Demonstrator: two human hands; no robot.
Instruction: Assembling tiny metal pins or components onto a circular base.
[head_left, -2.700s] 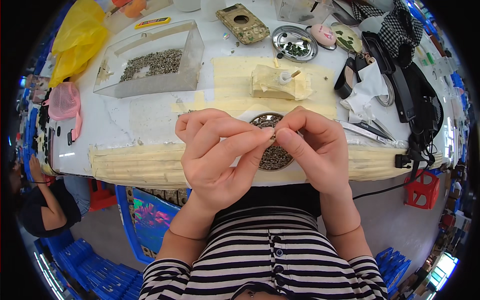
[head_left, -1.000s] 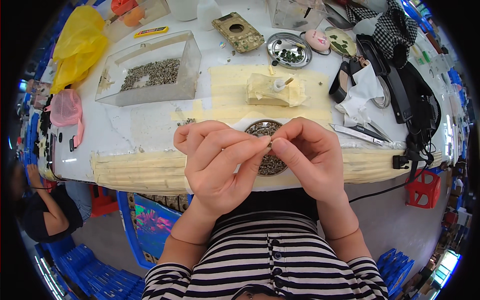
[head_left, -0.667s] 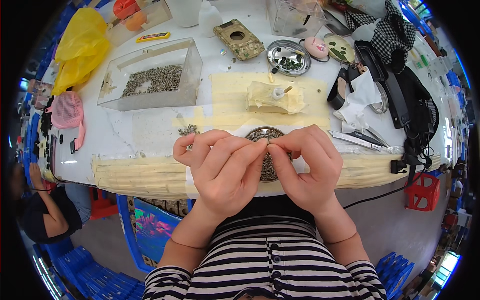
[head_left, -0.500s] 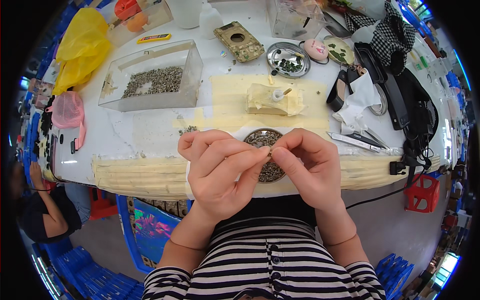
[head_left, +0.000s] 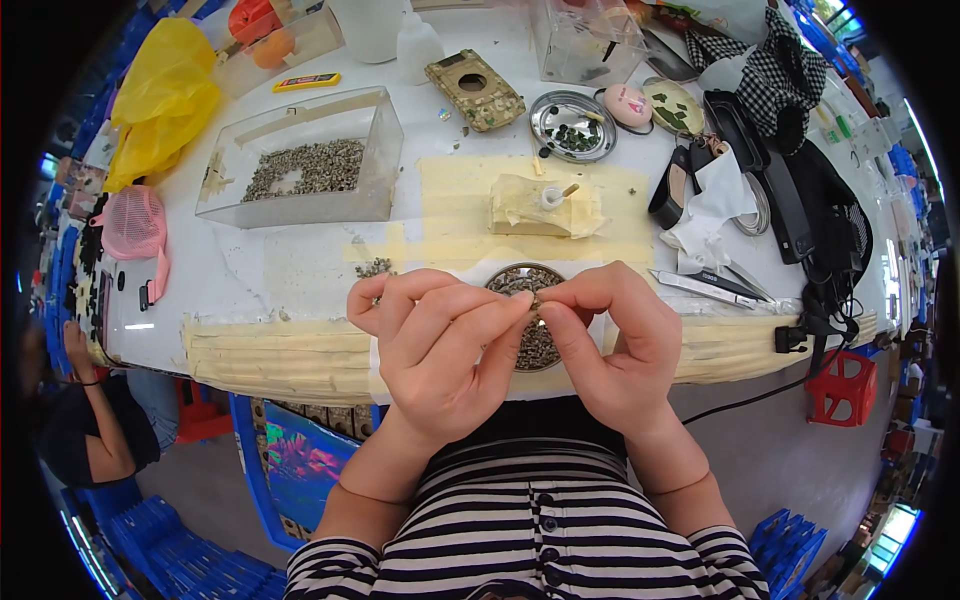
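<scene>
My left hand [head_left: 440,345] and my right hand [head_left: 615,335] meet fingertip to fingertip over a round metal dish [head_left: 527,268] at the table's near edge. Each hand pinches with thumb and forefinger at a tiny piece between them, too small to name. Many small greyish-brown bits fill the dish, which my fingers partly cover. Just beyond it sits a block wrapped in cream tape [head_left: 520,220], with a small white cup [head_left: 552,198] and a thin brown stick on top. A little heap of the same bits [head_left: 375,267] lies beside my left fingers.
A clear box [head_left: 300,212] of similar bits stands at left. Behind are a camouflage-patterned box [head_left: 492,108] and a metal dish [head_left: 570,150] with dark green pieces. Scissors [head_left: 715,285], a white cloth [head_left: 705,205] and black cables lie at right. Another person [head_left: 95,430] sits at far left.
The right fingers have shifted slightly, the forefinger reaching straighter to the left fingertips. Both hands stay pinched over the dish. The whole view has moved a little.
</scene>
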